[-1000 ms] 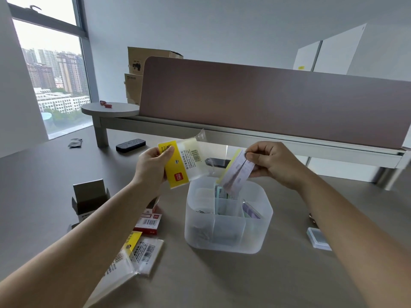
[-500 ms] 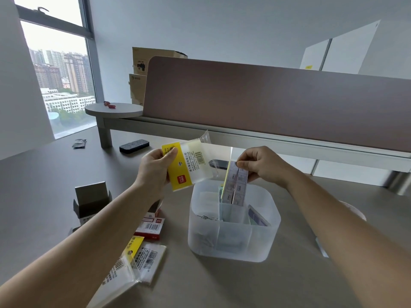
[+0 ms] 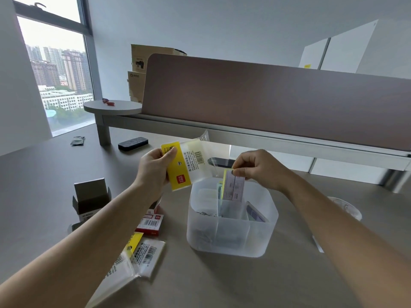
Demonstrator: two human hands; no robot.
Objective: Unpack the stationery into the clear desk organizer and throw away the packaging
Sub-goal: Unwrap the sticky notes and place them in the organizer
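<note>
The clear desk organizer (image 3: 231,241) stands on the grey desk in front of me, with paper clips and other small items in its compartments. My right hand (image 3: 258,168) pinches the top of a pad of sticky notes (image 3: 233,187), upright, its lower end inside a rear middle compartment. My left hand (image 3: 155,168) holds up a clear plastic bag with a yellow header (image 3: 189,166), just left of and above the organizer.
Left of the organizer lie a red and white small box (image 3: 150,223), an open cardboard box (image 3: 91,198) and flat clear wrappers (image 3: 138,256). A black remote (image 3: 133,143) and a dark phone (image 3: 221,162) lie farther back. A brown divider panel (image 3: 266,103) closes the desk's far side.
My right hand has turned the sticky note pad upright and lowered it into the organizer. The left hand has kept the plastic bag raised in about the same place.
</note>
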